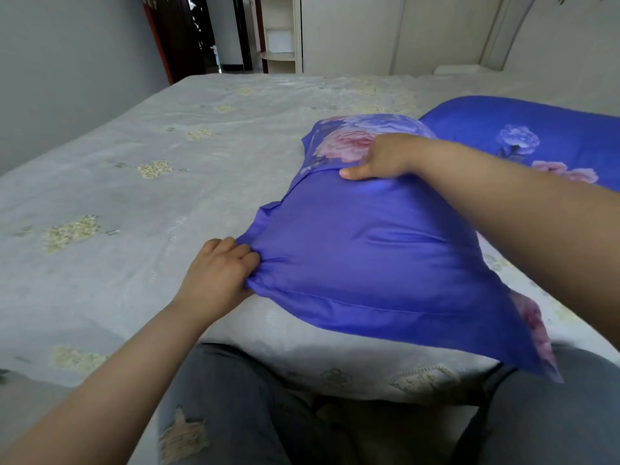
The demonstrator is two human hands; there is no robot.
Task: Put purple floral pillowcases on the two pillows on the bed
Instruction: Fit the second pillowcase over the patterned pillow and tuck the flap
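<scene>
Purple floral pillows (369, 250), 2, on grey flowered bedspread (134, 182), cream wardrobe (385, 31) behind

Bare bedspread (141, 156) lies open leftward; a second pillow (523, 135) crowds the near pillow's (362, 250) right.
</scene>
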